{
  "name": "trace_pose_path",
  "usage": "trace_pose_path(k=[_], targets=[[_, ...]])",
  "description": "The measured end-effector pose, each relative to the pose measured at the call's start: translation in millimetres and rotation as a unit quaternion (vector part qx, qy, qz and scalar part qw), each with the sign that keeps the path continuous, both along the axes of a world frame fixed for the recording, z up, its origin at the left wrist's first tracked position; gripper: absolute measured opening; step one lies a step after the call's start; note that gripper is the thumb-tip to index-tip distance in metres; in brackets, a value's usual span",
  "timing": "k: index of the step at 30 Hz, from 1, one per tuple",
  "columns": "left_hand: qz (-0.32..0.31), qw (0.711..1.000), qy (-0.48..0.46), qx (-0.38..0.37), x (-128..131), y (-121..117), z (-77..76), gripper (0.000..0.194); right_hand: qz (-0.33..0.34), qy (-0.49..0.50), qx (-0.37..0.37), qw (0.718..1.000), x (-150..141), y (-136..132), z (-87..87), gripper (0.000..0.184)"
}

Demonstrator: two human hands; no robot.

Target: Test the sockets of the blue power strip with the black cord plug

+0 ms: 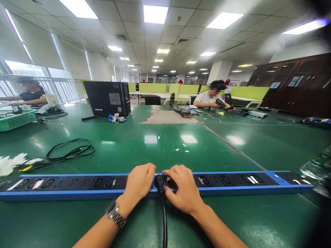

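Note:
A long power strip (85, 182) with a blue frame and black sockets lies across the green table in front of me. Near its middle, a black power plug (160, 181) sits at a socket, its cord running down toward me. My left hand (141, 179) is closed over the strip just left of the plug, fingertips bent at the far edge and thumb hidden. To the plug's right, my right hand (182, 186) spans the strip, its curled fingers on the far side and thumb on the near side. Neither hand clearly grips the plug.
A coiled black cable (69, 151) and white gloves (12, 163) lie at left, near a green basket (18, 120). A black computer case (107, 98) stands at the back. Small paper scraps (182, 149) dot the table (124, 137). Two people sit across it. A clear bottle (318, 163) is right.

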State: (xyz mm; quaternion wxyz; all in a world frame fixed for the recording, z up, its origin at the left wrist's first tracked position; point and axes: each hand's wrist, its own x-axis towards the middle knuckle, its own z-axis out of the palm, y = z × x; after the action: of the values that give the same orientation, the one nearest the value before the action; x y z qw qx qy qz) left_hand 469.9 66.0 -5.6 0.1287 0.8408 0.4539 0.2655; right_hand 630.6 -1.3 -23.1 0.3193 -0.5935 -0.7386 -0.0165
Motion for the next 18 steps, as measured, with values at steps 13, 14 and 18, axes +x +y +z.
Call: trace_pose_path(k=[13, 14, 18], targets=[[0.021, 0.98, 0.133, 0.147, -22, -13, -25.5, 0.032, -0.014, -0.02, 0.1, 0.995, -24, 10, -18.6, 0.027], [0.024, 0.978, 0.144, 0.147, -22, -13, -25.0, 0.033, -0.008, -0.002, 0.11, 0.994, -24, 9, -16.7, 0.027], [0.032, 0.979, 0.157, 0.128, -21, -14, -20.9, 0.035, -0.064, 0.11, 0.157, 0.979, -15, 9, 13.9, 0.032]])
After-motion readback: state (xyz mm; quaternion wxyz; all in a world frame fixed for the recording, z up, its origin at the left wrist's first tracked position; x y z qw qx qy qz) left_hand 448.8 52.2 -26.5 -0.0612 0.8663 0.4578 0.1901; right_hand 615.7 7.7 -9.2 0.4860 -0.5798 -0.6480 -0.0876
